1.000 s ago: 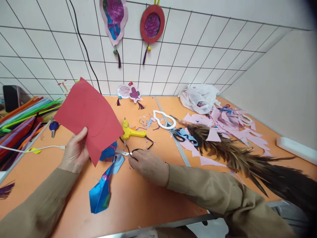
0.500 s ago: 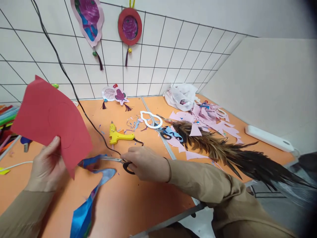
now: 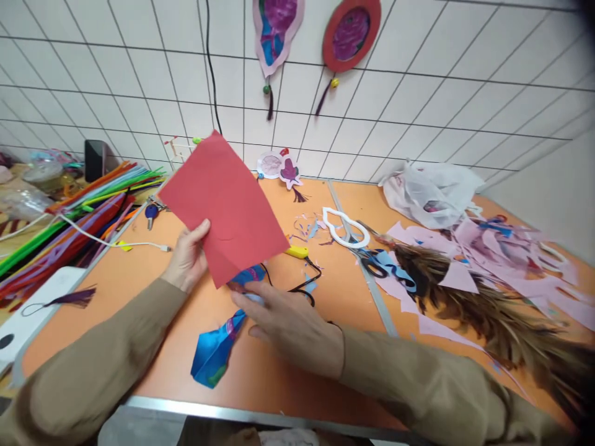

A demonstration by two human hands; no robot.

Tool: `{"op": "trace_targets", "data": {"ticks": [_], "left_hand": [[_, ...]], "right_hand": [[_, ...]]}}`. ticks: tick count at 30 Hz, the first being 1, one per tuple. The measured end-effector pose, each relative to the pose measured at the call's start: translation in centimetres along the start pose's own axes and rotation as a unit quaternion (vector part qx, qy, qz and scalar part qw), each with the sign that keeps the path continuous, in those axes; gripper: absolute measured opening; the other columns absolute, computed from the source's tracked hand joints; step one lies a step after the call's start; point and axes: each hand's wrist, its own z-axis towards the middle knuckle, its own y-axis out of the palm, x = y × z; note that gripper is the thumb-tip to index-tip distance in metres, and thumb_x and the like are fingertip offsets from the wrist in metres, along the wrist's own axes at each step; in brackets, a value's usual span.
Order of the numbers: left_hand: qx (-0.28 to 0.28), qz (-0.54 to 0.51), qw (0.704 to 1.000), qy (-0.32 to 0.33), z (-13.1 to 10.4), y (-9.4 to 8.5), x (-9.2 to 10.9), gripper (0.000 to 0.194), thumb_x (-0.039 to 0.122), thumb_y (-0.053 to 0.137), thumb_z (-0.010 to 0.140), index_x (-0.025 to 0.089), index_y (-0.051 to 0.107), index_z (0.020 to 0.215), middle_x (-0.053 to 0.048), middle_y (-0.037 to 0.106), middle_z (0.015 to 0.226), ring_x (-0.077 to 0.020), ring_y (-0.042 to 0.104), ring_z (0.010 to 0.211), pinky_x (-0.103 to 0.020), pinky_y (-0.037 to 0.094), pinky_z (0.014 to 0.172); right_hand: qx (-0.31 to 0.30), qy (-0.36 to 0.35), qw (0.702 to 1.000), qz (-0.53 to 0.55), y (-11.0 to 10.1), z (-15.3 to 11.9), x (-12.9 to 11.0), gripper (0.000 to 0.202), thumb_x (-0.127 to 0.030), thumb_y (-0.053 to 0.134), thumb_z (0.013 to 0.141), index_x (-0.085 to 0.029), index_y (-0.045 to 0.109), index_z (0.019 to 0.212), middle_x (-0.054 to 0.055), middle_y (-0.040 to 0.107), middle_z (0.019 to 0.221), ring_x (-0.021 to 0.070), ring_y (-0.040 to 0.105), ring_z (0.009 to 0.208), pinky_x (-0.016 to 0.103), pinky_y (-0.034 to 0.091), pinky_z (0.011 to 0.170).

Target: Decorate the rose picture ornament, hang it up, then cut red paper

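Note:
My left hand (image 3: 187,255) is closed on the lower left edge of a sheet of red paper (image 3: 227,207), thumb on the front, holding it tilted above the table. A faint curved pencil line shows on the sheet. Just under its lower corner, my right hand (image 3: 295,325) reaches in with fingers stretched out and no tool visible in them. Beneath those fingers lies a strip of shiny blue and purple fabric (image 3: 214,353), partly covered by hand and paper. The paper hides most of a yellow glue gun (image 3: 297,251).
Black-handled scissors (image 3: 373,265) lie by a white cut-out frame (image 3: 346,229). Brown feathers (image 3: 478,297), pink scraps (image 3: 493,248) and a plastic bag (image 3: 430,192) are at right. Pipe cleaners (image 3: 69,229), a cable (image 3: 139,244) and a key (image 3: 151,214) lie left. Ornaments (image 3: 352,34) hang on the wall.
The scissors that my right hand held are out of sight, and its fingers have stretched out towards the paper. The red sheet has turned and flattened out. My view has swung left.

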Motion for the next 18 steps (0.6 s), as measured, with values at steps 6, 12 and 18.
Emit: {"op": "trace_targets", "data": {"ticks": [6, 12, 18], "left_hand": [[-0.027, 0.027, 0.999, -0.008, -0.2, -0.4, -0.8, 0.033, 0.018, 0.08, 0.065, 0.016, 0.07, 0.096, -0.007, 0.076, 0.097, -0.0264, 0.069, 0.1, -0.039, 0.054, 0.095], [-0.006, 0.018, 1.0, -0.014, 0.3, -0.9, -0.2, 0.03, 0.014, 0.08, 0.063, 0.014, 0.072, 0.093, -0.008, 0.077, 0.091, -0.0252, 0.072, 0.089, -0.038, 0.056, 0.089], [0.015, 0.02, 1.0, -0.001, 1.0, -1.2, -0.3, 0.032, 0.012, 0.079, 0.064, 0.015, 0.071, 0.095, -0.007, 0.077, 0.09, -0.0241, 0.072, 0.09, -0.037, 0.056, 0.091]], "right_hand": [[0.026, -0.034, 0.99, 0.133, -1.4, 1.5, 1.2, 0.023, -0.011, 0.045, 0.089, -0.018, 0.067, 0.095, 0.006, 0.069, 0.087, 0.016, 0.064, 0.077, 0.026, 0.048, 0.063], [0.133, 0.251, 0.941, 0.185, -9.8, -5.3, 12.5, 0.016, -0.028, 0.056, 0.082, -0.023, 0.069, 0.089, 0.009, 0.071, 0.081, 0.0178, 0.064, 0.066, 0.032, 0.049, 0.059], [0.149, 0.415, 0.886, -0.142, -12.2, -9.4, 17.9, 0.007, -0.029, 0.066, 0.077, -0.023, 0.068, 0.075, 0.013, 0.068, 0.076, 0.0237, 0.062, 0.062, 0.043, 0.045, 0.062]]}}
